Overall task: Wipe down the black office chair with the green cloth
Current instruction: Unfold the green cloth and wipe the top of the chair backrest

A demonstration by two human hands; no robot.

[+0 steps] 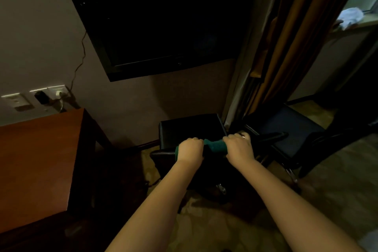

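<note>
Dim light covers this corner of the room. A wooden desk fills the left side. Its dark end panel stands close to the chair's left armrest, with only a narrow strip of patterned carpet between them. A dark television hangs on the wall ahead, above the chair. To the right, brown curtains drop to the floor, and a second chair with a blue seat sits just beside the one I am working on. The widest open floor I can see is at the lower right.

The black office chair stands in the middle of the view, facing the wall, and I see it from behind and above. Its seat is smooth, dark and faintly shiny, and the armrests stick out to either side. The green cloth is bunched along the top edge of the backrest, a short teal roll showing between the two hands.

My left hand grips the cloth's left end, its fingers curled tightly over the top, knuckles up. My right hand grips the right end the same way, its fingers wrapped forward over the cloth and the chair edge. A ring shows on one finger. Both wrists are straight and both forearms are bare.
</note>
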